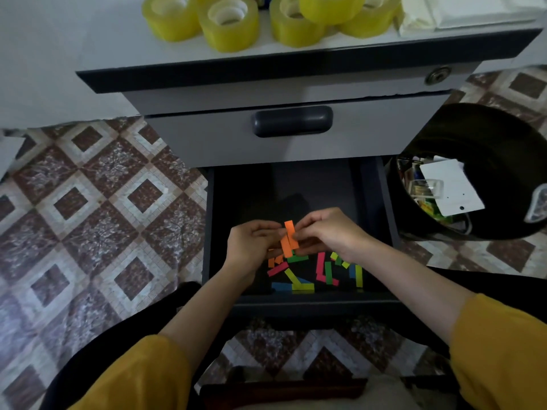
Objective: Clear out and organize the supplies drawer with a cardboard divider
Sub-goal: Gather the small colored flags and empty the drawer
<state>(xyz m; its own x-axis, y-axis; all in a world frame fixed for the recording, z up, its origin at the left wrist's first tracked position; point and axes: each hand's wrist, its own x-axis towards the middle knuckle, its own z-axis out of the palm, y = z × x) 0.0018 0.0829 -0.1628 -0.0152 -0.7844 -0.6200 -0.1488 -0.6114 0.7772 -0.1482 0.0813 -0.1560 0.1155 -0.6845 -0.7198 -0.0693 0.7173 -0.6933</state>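
The lower drawer of a grey cabinet stands pulled out, its dark inside nearly bare. Several small paper strips in pink, green, yellow, blue and orange lie scattered near its front wall. Both hands hover over the drawer's front half. My left hand and my right hand meet around a few orange strips, pinching them together between the fingertips. No cardboard divider is in view.
A closed upper drawer with a dark handle sits above. Several yellow tape rolls and white paper lie on the cabinet top. A black bin holding mixed supplies stands at the right. Patterned tile floor surrounds the cabinet.
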